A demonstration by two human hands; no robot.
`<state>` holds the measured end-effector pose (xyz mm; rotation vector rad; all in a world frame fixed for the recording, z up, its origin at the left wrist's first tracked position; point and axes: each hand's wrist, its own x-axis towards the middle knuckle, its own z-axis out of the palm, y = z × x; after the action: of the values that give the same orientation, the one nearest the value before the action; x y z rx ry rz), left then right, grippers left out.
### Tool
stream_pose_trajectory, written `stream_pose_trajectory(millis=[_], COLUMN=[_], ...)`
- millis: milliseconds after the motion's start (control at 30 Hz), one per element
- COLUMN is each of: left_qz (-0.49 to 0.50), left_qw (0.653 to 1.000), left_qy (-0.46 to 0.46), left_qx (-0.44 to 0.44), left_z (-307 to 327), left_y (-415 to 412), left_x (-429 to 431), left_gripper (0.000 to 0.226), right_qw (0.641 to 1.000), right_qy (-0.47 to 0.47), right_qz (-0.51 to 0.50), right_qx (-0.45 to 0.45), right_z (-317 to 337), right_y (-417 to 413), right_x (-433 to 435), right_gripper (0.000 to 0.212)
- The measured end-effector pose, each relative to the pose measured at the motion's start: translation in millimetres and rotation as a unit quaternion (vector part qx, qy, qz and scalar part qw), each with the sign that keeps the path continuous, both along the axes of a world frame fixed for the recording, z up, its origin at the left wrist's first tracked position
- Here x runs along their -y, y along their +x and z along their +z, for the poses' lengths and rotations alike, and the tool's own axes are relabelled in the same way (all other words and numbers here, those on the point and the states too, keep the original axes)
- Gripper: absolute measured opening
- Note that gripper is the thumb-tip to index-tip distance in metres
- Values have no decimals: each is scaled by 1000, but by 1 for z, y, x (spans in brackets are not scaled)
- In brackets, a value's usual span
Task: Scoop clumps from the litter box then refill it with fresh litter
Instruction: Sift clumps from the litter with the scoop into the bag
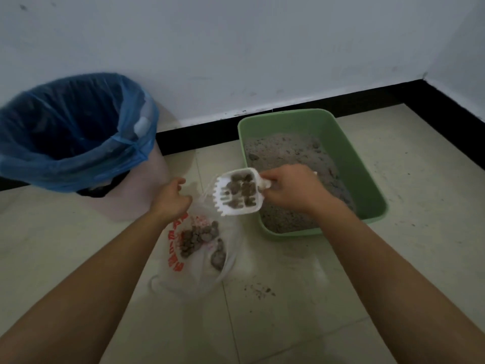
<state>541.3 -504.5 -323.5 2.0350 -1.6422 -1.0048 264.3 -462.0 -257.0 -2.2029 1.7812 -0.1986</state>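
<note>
Two bare hands work low over a pale tiled floor [288, 324]. The right hand [291, 189] has its grip closed round the handle of a white slotted plastic scoop [236, 212]. It holds the scoop roughly level above the gap between box and bag, toothed edge pointing left. Dark brown clumps [242, 191] fill the scoop's pan. The left hand [172, 199], fingers curled, has its grip pinched on the top edge of a thin clear plastic bag with red print [199, 274], which lies on the floor just near of the scoop. More clumps sit inside it. Right of the bag stands a green rectangular plastic litter box [349, 164] holding grey litter [286, 151], its far end close to the black skirting board [210, 137]. Far left stands a pale round bin with a blue plastic liner [73, 164]. Some dark crumbs [259, 290] lie scattered on the floor near of the box.
</note>
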Motion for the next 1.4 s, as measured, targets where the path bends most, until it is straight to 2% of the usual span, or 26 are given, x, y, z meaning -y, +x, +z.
stream_pose_trajectory(millis=[100, 200, 367, 467, 567, 667, 800, 900, 967, 1067, 1167, 1200, 1300, 1333, 1400], left_qz=[8, 52, 76, 85, 63, 41, 10, -24, -51, -51, -47, -47, -70, -87, -98], left_qw=[998, 997, 996, 995, 998, 997, 996, 994, 992, 987, 964, 966, 978, 974, 969], left_qy=[55, 60, 47, 39, 11, -44, -86, -105, -113, -123, -201, -211, -193, -199, -223], left_qx=[23, 17, -19, -31, -10, 42, 35, 31, 37, 84, 166, 139, -46, -68, -42], left_z=[-8, -10, -6, -6, -5, -6, -3, -5, -5, -2, -2, -3, -3, -3, -7], left_y=[18, 26, 22, 16, 6, -9, -37, -66, -86, -113, -127, -129, -133, -133, -131], left_x=[-10, -15, -12, -10, -8, -1, 5, 11, 15, 14, 17, 20, 30, 30, 31], left_gripper=[57, 49, 45, 39, 13, 23, 35, 37, 39, 35, 30, 31, 39, 39, 38], right_qw=[967, 933, 939, 954, 977, 985, 993, 980, 968, 956, 952, 951, 950, 951, 955], right_qy=[-75, -148, -225, -232, -189, -173, -72, 28, 42, -8, -25, -16, 9, 13, 11], right_qz=[125, 192, 176, 148, 87, -19, -94, -139, -170, -249, -303, -309, -310, -306, -294], right_qx=[-208, -266, -193, -118, -48, 22, 28, 141, 181, 156, 39, 16, -25, -35, -38], right_z=[-11, -28, -36, -31, -16, 4, 12, 10, 10, 5, -7, -11, -25, -30, -38], right_y=[50, 69, 55, 45, 33, 5, -37, -71, -92, -115, -121, -121, -118, -117, -115], right_x=[-12, -25, -22, -16, -15, -9, -5, -7, -7, 0, 9, 11, 16, 18, 22], right_gripper=[8, 20, 41, 40, 31, 29, 32, 30, 29, 29, 26, 27, 30, 31, 33])
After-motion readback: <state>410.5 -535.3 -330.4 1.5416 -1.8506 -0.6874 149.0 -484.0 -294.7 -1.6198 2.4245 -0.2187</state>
